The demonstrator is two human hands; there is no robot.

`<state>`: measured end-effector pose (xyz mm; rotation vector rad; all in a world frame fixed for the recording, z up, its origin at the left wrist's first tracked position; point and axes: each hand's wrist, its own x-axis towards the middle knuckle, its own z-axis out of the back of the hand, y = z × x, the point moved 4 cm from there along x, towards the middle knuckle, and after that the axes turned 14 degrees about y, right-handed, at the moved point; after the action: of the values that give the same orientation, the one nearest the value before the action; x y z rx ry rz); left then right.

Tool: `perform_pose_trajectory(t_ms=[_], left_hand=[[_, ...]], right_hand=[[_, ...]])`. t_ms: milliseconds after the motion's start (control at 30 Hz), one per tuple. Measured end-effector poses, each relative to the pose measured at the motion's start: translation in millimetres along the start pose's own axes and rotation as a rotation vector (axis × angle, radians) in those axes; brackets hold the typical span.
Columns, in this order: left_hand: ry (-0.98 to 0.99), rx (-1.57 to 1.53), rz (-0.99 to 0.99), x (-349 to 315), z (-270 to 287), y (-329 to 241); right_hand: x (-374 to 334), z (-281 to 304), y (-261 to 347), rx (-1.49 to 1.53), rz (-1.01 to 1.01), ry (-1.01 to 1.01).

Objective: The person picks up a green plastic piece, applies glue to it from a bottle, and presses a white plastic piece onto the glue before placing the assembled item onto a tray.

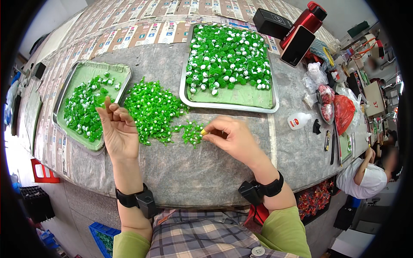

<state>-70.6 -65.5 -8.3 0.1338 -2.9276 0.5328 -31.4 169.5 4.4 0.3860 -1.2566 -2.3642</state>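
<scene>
My left hand point(121, 136) is raised palm-up beside the left tray, with thumb and forefinger pinching a small translucent green plastic piece point(102, 102). My right hand point(234, 139) is closed in a pinch at the edge of a small scatter of green-and-white pieces point(190, 132). Something small and yellow point(203, 132) shows at its fingertips; what else they hold is hidden. Between the hands lies a heap of small bright green plastic parts with white bits point(152, 109). Left of it, a metal tray with a green liner point(122, 73) holds green pieces with white, eye-like balls point(81, 109).
A larger metal tray point(234, 107) of similar pieces stands farther back. Right of it are a black box point(272, 22), a red bottle point(304, 23), a phone point(297, 46), a white squeeze bottle point(299, 121) and red plastic bags point(344, 114). Another person point(365, 176) sits at the far right.
</scene>
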Motion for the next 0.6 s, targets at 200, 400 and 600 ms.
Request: perform_pose_trajectory(t_ms=[200, 400, 600], left_hand=[[0.04, 0.227, 0.127, -7, -19, 19], [0.114, 0.566, 0.32, -24, -31, 45], [0.314, 0.923, 0.591, -34, -37, 64]], right_hand=[[4, -20, 13, -0.409, 0.116, -0.063], [6, -31, 19, -0.557, 0.1, -0.033], [1, -9, 21, -0.185, 0.073, -0.081]])
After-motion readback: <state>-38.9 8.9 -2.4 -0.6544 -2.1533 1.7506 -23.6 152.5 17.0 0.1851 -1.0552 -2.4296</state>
